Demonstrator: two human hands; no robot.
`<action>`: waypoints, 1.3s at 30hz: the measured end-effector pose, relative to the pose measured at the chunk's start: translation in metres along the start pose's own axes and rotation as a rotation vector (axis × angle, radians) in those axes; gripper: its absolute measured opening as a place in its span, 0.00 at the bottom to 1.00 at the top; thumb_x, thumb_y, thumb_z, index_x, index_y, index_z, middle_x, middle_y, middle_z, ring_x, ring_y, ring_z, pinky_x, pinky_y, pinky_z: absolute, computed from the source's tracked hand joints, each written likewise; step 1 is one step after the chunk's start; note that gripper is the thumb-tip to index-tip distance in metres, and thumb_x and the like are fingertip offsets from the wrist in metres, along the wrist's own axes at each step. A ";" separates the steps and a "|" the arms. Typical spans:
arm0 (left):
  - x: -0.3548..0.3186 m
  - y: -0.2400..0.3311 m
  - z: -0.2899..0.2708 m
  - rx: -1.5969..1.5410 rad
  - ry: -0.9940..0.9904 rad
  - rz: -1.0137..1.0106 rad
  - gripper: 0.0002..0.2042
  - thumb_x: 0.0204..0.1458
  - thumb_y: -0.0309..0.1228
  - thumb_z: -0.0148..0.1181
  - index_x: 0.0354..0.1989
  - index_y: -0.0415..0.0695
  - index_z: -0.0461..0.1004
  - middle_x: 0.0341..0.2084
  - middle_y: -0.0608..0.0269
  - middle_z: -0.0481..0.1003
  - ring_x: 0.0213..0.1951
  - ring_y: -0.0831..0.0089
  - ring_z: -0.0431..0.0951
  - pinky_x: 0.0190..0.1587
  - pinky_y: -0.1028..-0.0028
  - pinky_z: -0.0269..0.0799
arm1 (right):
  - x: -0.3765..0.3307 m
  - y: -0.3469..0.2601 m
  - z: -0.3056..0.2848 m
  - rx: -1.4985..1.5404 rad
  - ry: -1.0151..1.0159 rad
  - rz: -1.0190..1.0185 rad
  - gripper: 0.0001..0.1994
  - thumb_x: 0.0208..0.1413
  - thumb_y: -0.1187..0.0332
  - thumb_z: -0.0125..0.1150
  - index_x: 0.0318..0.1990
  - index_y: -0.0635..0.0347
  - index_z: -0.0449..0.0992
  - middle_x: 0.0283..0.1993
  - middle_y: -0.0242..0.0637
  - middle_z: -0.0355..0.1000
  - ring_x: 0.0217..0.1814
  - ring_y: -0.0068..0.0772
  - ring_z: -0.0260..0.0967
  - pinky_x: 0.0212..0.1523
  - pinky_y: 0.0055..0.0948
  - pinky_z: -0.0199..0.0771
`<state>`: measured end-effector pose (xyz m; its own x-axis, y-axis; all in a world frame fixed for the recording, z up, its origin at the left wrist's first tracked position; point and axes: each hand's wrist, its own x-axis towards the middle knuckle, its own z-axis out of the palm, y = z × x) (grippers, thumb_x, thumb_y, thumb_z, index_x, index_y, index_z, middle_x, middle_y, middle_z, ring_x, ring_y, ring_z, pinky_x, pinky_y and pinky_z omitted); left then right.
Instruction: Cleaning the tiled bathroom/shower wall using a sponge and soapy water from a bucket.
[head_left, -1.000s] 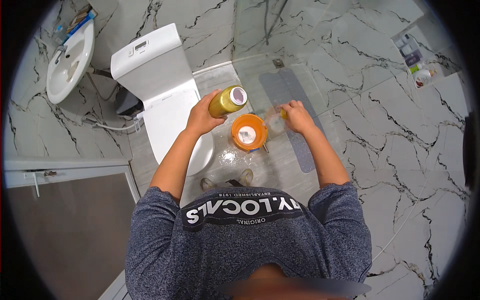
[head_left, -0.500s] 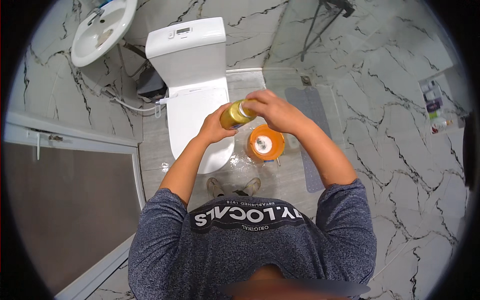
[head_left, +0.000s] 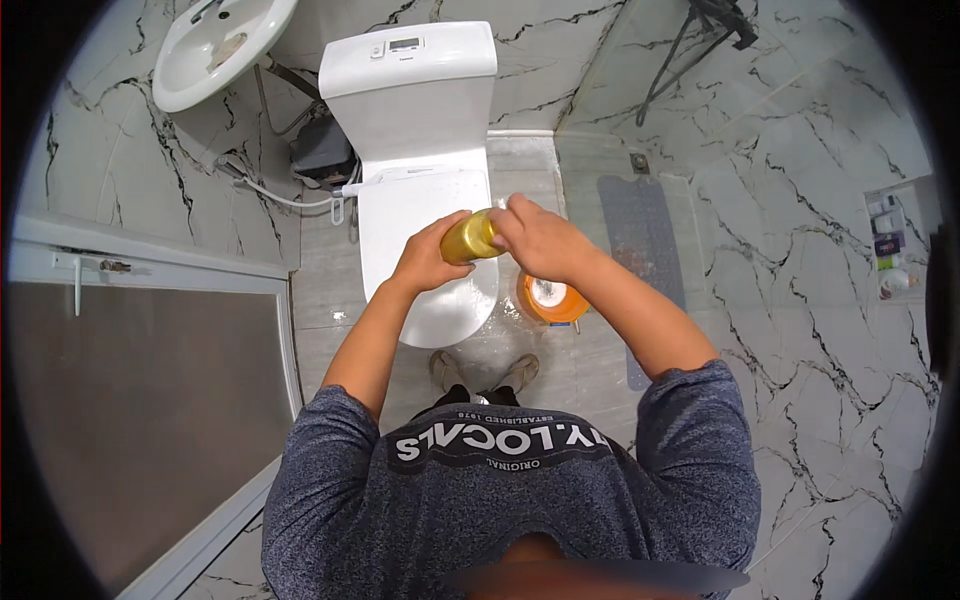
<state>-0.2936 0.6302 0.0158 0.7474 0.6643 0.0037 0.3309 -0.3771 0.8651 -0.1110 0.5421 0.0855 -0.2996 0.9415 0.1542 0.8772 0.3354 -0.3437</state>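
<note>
My left hand [head_left: 432,257] is wrapped round the body of a shiny yellow bottle [head_left: 466,240], which lies tilted above the closed white toilet lid [head_left: 410,215]. At the bottle's right end, the fingers of my right hand [head_left: 535,238] close over its top. Those fingers hide the cap and neck. Below my right hand, an orange bucket [head_left: 553,312] with white foam [head_left: 547,292] inside stands on the floor, partly covered by that hand and forearm.
Wet patches mark the grey tiled floor [head_left: 330,314] around my shoes [head_left: 520,372]. A grey mat [head_left: 640,240] lies on the right. A white sink [head_left: 220,50] hangs at the far left, with a dark bin [head_left: 322,152] beside the toilet. A white-framed door [head_left: 150,390] is on the left.
The view has shifted, with the toilet and bucket now farther right in it. My right hand has come over the bottle's top, covering the white neck seen before. The left hand keeps its hold.
</note>
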 end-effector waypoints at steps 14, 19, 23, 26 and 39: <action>0.033 -0.142 0.096 -0.251 0.329 -0.228 0.29 0.32 0.23 0.66 0.47 0.37 0.60 0.40 0.59 0.70 0.41 0.71 0.71 0.44 0.74 0.68 | -0.130 0.058 0.262 1.596 0.140 1.531 0.18 0.53 0.53 0.46 0.43 0.58 0.60 0.21 0.34 0.62 0.17 0.24 0.59 0.21 0.27 0.67; 0.042 -0.202 0.122 -0.322 0.407 -0.211 0.23 0.35 0.18 0.62 0.44 0.35 0.63 0.40 0.57 0.69 0.40 0.70 0.72 0.40 0.75 0.70 | -0.232 0.107 0.401 1.484 0.348 1.940 0.19 0.52 0.57 0.48 0.44 0.64 0.61 0.30 0.41 0.63 0.25 0.32 0.62 0.24 0.31 0.70; 0.035 -0.224 0.138 -0.413 0.436 -0.349 0.27 0.34 0.21 0.65 0.46 0.35 0.62 0.43 0.58 0.67 0.45 0.69 0.68 0.47 0.72 0.66 | -0.291 0.162 0.468 1.434 0.371 2.086 0.22 0.51 0.58 0.50 0.48 0.65 0.60 0.35 0.46 0.62 0.30 0.36 0.63 0.28 0.33 0.71; 0.020 -0.223 0.142 -0.363 0.457 -0.313 0.27 0.34 0.22 0.66 0.46 0.35 0.63 0.43 0.57 0.67 0.45 0.68 0.68 0.48 0.71 0.65 | -0.294 0.185 0.495 1.452 0.707 2.232 0.25 0.51 0.58 0.51 0.53 0.62 0.57 0.40 0.48 0.60 0.38 0.40 0.60 0.37 0.42 0.68; -0.081 -0.225 0.209 -0.270 0.500 -0.345 0.23 0.48 0.23 0.52 0.53 0.39 0.53 0.45 0.57 0.61 0.46 0.71 0.64 0.46 0.74 0.62 | -0.270 0.232 0.505 1.578 1.369 1.856 0.02 0.51 0.70 0.46 0.32 0.54 0.63 0.24 0.32 0.62 0.27 0.31 0.64 0.33 0.31 0.66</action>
<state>-0.3078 0.5263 -0.2840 0.2455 0.9620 -0.1195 0.2981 0.0423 0.9536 -0.0163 0.3822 -0.5031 0.5550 -0.0289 -0.8313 -0.8184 0.1602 -0.5519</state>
